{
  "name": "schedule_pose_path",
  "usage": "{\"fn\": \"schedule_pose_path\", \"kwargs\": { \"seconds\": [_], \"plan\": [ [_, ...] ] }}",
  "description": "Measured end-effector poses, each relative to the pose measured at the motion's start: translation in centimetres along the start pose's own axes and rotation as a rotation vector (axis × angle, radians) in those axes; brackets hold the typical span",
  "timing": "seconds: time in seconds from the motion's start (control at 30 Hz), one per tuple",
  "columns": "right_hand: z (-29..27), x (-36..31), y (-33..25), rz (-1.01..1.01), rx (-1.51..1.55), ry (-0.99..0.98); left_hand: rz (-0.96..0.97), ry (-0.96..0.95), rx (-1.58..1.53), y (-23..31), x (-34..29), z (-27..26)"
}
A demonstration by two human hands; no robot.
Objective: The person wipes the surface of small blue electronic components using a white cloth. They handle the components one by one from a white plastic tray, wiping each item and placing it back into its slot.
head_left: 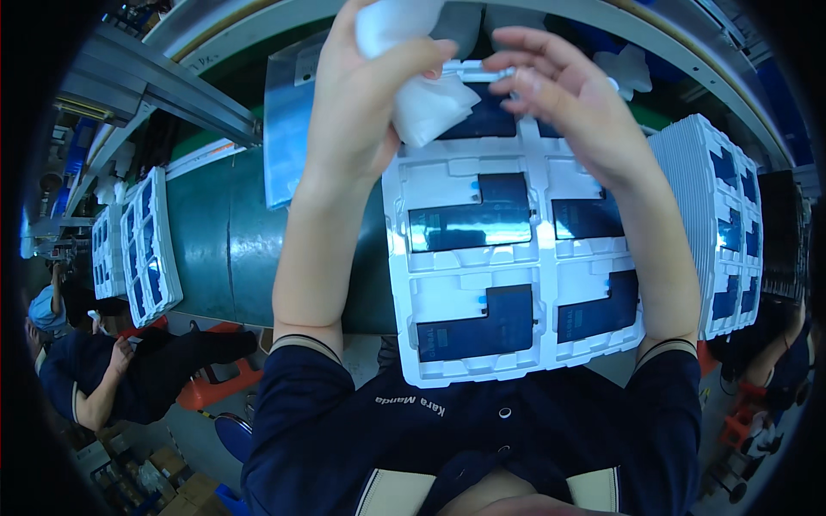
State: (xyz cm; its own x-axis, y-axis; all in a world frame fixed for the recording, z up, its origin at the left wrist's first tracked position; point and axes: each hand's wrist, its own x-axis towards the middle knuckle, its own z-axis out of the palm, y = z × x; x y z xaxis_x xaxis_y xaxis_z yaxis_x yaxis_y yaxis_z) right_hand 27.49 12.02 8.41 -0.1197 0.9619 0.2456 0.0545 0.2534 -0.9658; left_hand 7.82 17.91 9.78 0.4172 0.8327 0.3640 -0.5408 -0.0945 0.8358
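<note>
Your left fingers (419, 58) clutch crumpled white sheeting (422, 113) above the moulded white tray (539, 267); your right fingers (535, 40) spread, half-curled. Glossy dark L-shaped packs (486, 331) sit in its cells. Smooth green table (200, 236); ribbed tray stack (691, 198) right, person (103, 378) left.

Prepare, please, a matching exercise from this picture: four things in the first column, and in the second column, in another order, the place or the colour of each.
1. White crumpled material
2. Dark flat pieces
3. Work surface
4. Stack of trays

A. Green
B. To the right of the front tray
C. In the compartments of the front tray, below the hands
D. Held in the left hand

Right pairs: 1-D, 2-C, 3-A, 4-B
</note>
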Motion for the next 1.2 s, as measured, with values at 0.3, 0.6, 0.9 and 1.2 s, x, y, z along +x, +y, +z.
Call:
{"fn": "schedule_pose_path", "kwargs": {
  "seconds": [0.3,0.6,0.9,1.2],
  "plan": [
    [-1.1,-0.3,-0.4,-0.045,0.037,0.169,-0.016,0.12,-0.017,-2.7,1.2,4.3],
    [-5.1,-1.0,1.3,-0.057,-0.23,0.269,-0.165,0.068,-0.13,-4.2,2.4,5.8],
    [-10.2,-1.1,1.7,-0.163,0.026,0.336,-0.152,-0.037,0.384,-5.6,3.4,3.8],
    [-15.9,-2.3,2.5,-0.079,-0.21,0.339,-0.074,-0.51,1.545,-6.1,2.3,7.0]
  ]
}}
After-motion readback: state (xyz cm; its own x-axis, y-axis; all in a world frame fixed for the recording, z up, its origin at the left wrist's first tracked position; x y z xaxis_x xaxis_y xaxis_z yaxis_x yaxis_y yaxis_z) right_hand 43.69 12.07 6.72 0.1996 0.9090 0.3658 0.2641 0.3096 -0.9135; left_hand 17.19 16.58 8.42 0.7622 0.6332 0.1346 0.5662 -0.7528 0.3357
